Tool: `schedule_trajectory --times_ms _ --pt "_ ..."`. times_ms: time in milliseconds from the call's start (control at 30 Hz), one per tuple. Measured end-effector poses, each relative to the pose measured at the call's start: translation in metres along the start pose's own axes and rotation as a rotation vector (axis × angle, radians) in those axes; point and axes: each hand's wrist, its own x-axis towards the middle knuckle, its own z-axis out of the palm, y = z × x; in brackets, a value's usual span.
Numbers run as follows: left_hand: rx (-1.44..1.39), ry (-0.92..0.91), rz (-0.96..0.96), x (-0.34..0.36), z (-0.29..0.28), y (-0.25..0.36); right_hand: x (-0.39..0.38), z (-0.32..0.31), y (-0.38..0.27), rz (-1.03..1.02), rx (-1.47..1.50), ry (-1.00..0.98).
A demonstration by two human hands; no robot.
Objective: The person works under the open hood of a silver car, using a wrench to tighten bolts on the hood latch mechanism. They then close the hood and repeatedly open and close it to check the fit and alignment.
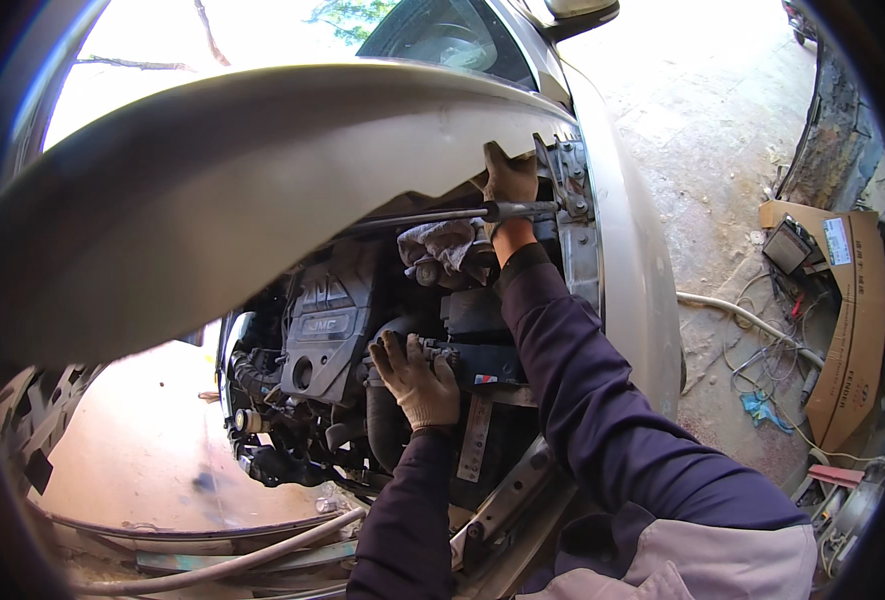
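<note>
My left hand (418, 388), in a tan work glove, rests with its fingers apart on parts between the grey engine cover (324, 325) and a dark box with a white label (474, 440). My right hand (510, 178), also gloved, reaches up to the underside of the raised hood (262, 170), beside the metal hood hinge (568, 185). Its fingers are mostly hidden there, so what they hold, if anything, does not show. A hood strut (432, 216) runs across my right wrist. Just left of that wrist lies a crumpled grey rag (442, 248).
The car's fender (634, 250) borders my right arm. On the ground at right stand a torn cardboard box (837, 330), a pale hose (752, 318) and tangled wires. A second hose (232, 565) crosses the lower left. The windshield (442, 38) is beyond the hood.
</note>
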Motion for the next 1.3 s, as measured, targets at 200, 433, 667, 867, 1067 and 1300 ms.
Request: schedule_trajectory --times_ms 200,433,667,867,1067,1300 --pt "0.026 -0.025 -0.007 0.0 0.0 0.001 -0.005 -0.009 -0.009 0.316 0.116 -0.12" --pt "0.033 -0.018 0.002 -0.001 0.002 -0.001 -0.006 -0.014 -0.002 0.376 0.769 -0.506" --pt "0.002 -0.019 -0.002 -0.001 0.003 -0.004 -0.018 0.007 -0.01 0.286 0.094 -0.071" --pt "0.009 -0.024 -0.008 -0.001 0.002 -0.002 -0.02 0.001 -0.008 0.247 0.2 -0.139" --pt "0.025 -0.024 -0.004 0.001 0.001 -0.001 -0.009 -0.008 0.006 -0.156 -0.002 -0.415" --pt "0.004 -0.006 -0.005 0.0 0.003 -0.002 -0.016 0.005 0.001 0.168 -0.111 -0.093"
